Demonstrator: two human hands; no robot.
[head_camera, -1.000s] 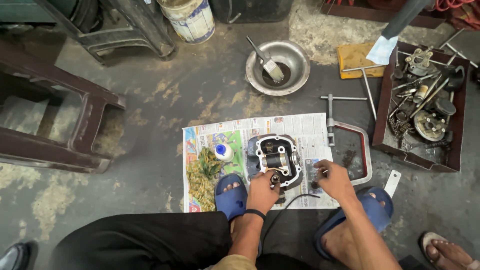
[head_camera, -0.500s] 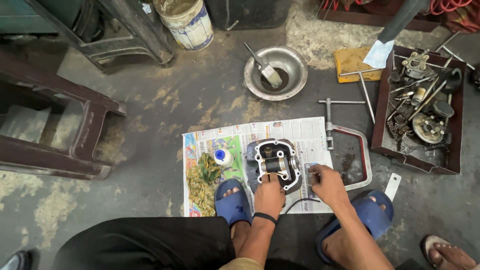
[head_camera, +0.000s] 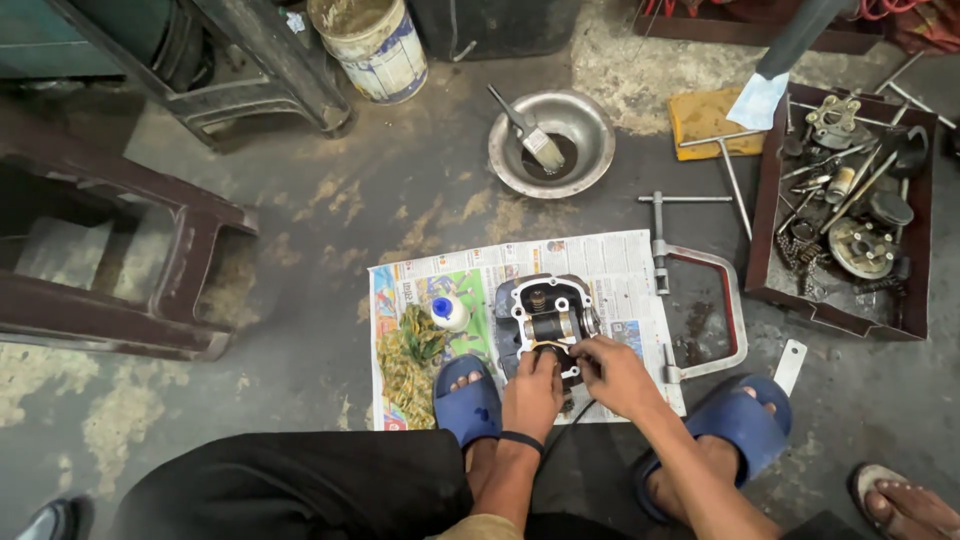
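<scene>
Engine part: metal cylinder head (head_camera: 548, 318), open face up, lay on a newspaper sheet (head_camera: 620, 270) spread on the concrete floor (head_camera: 400, 190), between the person's feet
Left hand: left hand (head_camera: 532, 392) rested on the near edge of the cylinder head, fingers curled against it; whether it gripped could not be told
Right hand: right hand (head_camera: 618, 374) just right of the left, fingertips pinched at the near right corner of the cylinder head; what they pinched was too small to tell
Wrist: black band (head_camera: 521, 439) on the left wrist
Footwear: blue sandals (head_camera: 466, 405), one either side of the forearms
On paper, left: small white bottle with blue cap (head_camera: 449, 312)
Far: steel bowl (head_camera: 580, 125) with a brush (head_camera: 530, 128) in it
Far right: red tray (head_camera: 762, 250) of tools and parts
Far left: paint bucket (head_camera: 370, 45)
</scene>
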